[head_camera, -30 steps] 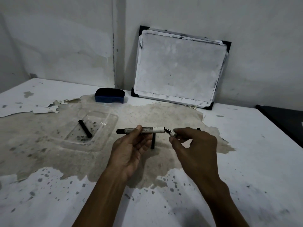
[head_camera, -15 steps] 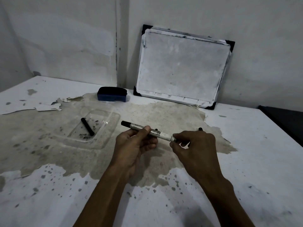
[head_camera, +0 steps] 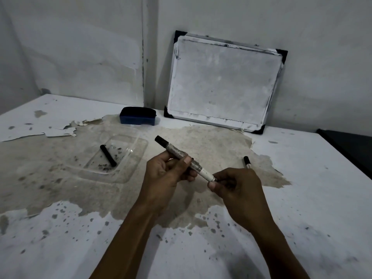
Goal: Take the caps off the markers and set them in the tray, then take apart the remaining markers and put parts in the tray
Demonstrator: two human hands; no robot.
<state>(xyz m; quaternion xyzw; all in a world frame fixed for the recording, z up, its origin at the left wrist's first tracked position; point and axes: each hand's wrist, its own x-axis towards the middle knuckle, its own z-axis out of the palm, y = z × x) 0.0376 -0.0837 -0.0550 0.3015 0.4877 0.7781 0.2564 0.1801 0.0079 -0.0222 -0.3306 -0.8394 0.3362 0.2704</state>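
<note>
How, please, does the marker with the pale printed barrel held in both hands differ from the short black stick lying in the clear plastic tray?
The pale-barrelled marker is held above the table by the left hand and right hand; the black stick lies untouched in the clear tray. The marker is longer and thicker, pale with a black end; the stick is black throughout. Both are slim, straight and lie on a similar slant.

I see a worn whiteboard (head_camera: 223,83) with 4 black corner pieces leaning on the wall at the back of the table (head_camera: 302,178), with a blue eraser (head_camera: 138,115) just left of it. A clear plastic tray (head_camera: 120,158) lies on the bare patch where the white coating has peeled, 1 black cap (head_camera: 108,155) resting in it. Another marker (head_camera: 247,162) lies on the table to the right, partly hidden, and I make out a dark object (head_camera: 348,146) at the right edge.
</note>
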